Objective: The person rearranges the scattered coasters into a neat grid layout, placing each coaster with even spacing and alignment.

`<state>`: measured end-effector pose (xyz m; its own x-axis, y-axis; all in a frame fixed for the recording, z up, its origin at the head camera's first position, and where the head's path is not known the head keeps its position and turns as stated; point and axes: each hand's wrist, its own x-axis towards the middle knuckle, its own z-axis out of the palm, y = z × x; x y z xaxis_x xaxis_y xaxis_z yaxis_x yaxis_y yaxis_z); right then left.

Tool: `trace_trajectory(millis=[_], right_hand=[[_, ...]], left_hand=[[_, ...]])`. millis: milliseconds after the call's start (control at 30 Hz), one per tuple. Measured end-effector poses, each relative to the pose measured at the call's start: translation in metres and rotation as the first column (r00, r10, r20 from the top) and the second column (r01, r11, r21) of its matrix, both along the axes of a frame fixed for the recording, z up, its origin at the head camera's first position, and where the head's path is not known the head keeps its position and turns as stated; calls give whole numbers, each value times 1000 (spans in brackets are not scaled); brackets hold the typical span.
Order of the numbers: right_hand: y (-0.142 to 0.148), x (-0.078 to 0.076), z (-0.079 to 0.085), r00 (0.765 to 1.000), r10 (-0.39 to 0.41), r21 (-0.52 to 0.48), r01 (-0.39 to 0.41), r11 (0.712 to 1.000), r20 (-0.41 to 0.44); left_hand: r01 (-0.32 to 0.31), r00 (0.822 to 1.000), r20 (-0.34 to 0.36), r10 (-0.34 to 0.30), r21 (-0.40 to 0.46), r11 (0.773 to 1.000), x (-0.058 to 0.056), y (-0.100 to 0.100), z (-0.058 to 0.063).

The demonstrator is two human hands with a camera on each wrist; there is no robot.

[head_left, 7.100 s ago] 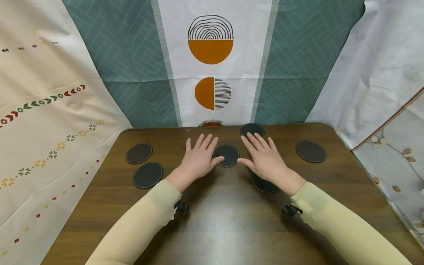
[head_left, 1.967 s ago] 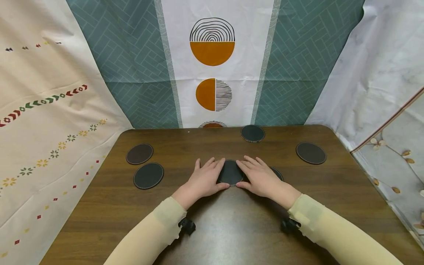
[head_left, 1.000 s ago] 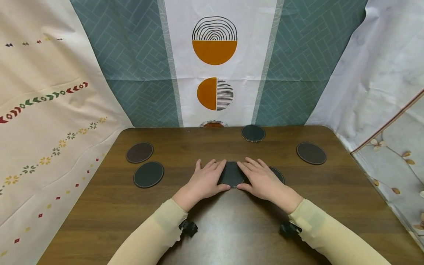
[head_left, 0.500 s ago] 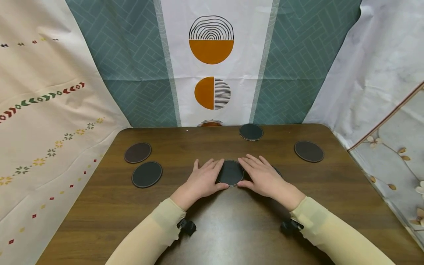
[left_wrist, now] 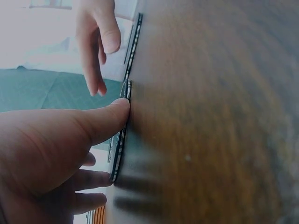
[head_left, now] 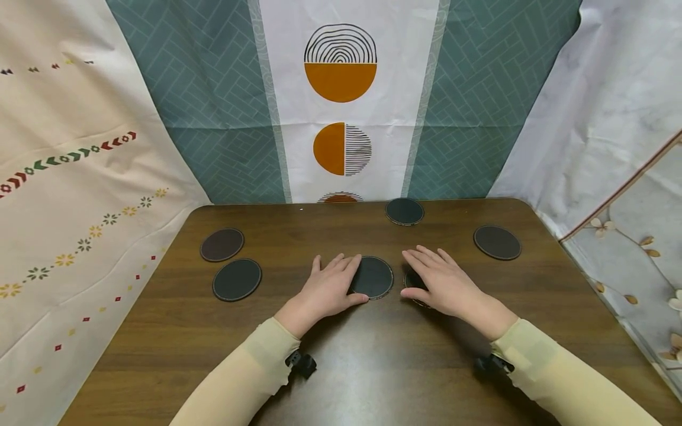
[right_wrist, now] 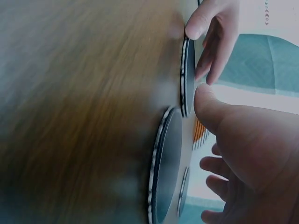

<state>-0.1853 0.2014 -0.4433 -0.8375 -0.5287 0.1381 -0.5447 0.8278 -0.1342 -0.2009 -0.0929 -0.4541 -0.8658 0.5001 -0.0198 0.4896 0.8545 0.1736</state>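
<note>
A round black coaster [head_left: 374, 277] with a pale stitched rim lies flat on the brown table in the middle. At its left side is my left hand [head_left: 327, 288], its thumb at the near rim and its fairly straight fingers along the left rim. In the left wrist view that thumb [left_wrist: 114, 109] touches the coaster's edge. My right hand [head_left: 444, 284] is apart from this coaster, palm down with extended fingers and nothing in them. It hovers above a second black coaster [head_left: 411, 279], mostly hidden under it in the head view but plain in the right wrist view [right_wrist: 169, 163].
More coasters lie around: a dark brown one [head_left: 222, 245] and a black one [head_left: 237, 280] on the left, a black one [head_left: 404, 211] at the back edge, a brown one [head_left: 498, 242] on the right. Cloths hang behind and beside the table [head_left: 341, 378].
Over the seconds, the middle coaster came nearer between both hands. In the last half second my right hand left its rim and moved right over the second coaster; my left hand stayed.
</note>
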Motion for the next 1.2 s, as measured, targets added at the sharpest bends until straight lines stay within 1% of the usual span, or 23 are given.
trace_trajectory(millis=[200,400,600,867,1033,1200], right_hand=[[19,5,1,1000,-24,15,24,1000,6],[34,11,2,999,-43,-3,43,999,28],[42,14,2,996,-56,-35,59,998,67],[49,19,0,991,-70,-53,76,996,117],[56,22,-2,989,-74,-55,82,995,124],[59,25,-3,990,-72,-51,79,996,124]], left_hand=[[5,1000,-2,-5,-3,1000,1,0,0],[6,1000,-6,-6,-7,1000,1,0,1],[8,1000,-15,-9,-17,1000,3,0,1],[20,999,-29,-21,-39,999,7,1,0],[22,999,-44,-24,-37,999,7,1,0],[23,999,-43,-25,-36,999,7,1,1]])
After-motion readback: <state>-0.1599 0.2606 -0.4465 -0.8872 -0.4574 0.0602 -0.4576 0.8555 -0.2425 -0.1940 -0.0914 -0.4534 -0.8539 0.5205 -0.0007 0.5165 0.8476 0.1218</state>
